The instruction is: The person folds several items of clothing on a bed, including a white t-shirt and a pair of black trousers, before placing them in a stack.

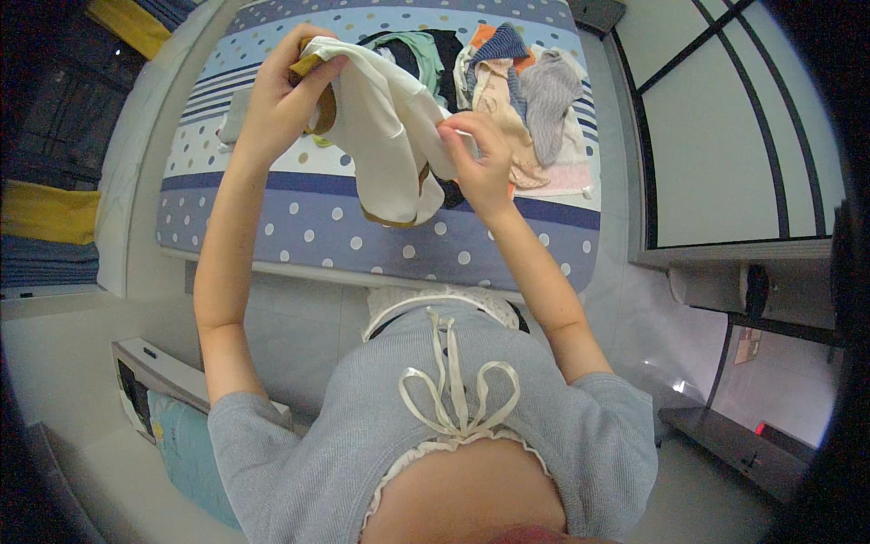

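A white garment with mustard-brown trim (384,126) hangs in the air above the near part of the bed. My left hand (289,95) grips its upper left end, where a brown band shows by the thumb. My right hand (479,160) pinches the garment's right edge between thumb and fingers. The cloth droops in folds between both hands, its lower hem edged in brown. Behind it on the bed lie black clothes (447,64) and a mint-green piece (425,58), both partly hidden by the white cloth.
The bed (299,221) has a blue and white dotted cover. To the right lie a grey striped garment (549,102), a peach garment (499,102) and a navy striped one (499,44). A small grey folded cloth (236,115) rests at left. A sliding-door wardrobe (710,156) stands right.
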`<state>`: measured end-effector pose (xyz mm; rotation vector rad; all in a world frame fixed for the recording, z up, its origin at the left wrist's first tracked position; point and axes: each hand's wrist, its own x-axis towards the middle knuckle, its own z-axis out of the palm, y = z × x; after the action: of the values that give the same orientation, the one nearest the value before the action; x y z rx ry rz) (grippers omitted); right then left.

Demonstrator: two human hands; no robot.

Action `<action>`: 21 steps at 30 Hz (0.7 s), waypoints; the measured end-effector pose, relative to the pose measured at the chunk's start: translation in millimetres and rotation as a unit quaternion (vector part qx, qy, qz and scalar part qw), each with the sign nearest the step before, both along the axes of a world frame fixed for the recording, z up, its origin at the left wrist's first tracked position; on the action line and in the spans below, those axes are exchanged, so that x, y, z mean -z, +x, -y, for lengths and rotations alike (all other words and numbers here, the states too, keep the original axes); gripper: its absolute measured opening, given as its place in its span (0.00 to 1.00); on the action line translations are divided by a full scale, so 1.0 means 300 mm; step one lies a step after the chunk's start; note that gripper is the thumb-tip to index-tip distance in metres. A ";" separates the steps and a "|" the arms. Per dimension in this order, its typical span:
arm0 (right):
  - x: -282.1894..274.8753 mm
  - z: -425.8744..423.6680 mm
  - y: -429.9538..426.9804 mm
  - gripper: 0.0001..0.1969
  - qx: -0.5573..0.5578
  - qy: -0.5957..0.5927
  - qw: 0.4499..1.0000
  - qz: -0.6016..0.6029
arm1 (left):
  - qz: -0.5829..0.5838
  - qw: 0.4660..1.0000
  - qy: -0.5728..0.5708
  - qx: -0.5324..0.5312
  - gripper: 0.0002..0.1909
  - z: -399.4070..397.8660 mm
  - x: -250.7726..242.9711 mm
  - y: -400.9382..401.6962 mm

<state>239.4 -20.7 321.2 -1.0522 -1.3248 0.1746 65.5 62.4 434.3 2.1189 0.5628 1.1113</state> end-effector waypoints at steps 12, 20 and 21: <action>0.126 0.024 -0.034 0.09 -0.172 -0.163 0.944 -0.230 | 0.033 0.999 -0.015 -0.035 0.07 0.010 -0.023 -0.032; 0.151 0.035 -0.032 0.09 -0.175 -0.135 0.940 -0.258 | 0.026 0.999 0.016 -0.038 0.05 0.008 -0.026 -0.065; 0.152 0.035 -0.033 0.09 -0.172 -0.105 0.954 -0.224 | 0.026 0.999 0.015 -0.038 0.05 0.008 -0.025 -0.065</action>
<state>229.6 -31.3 275.5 -0.8797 -1.0761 0.7864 45.9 59.9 441.8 2.1031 0.6099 1.2216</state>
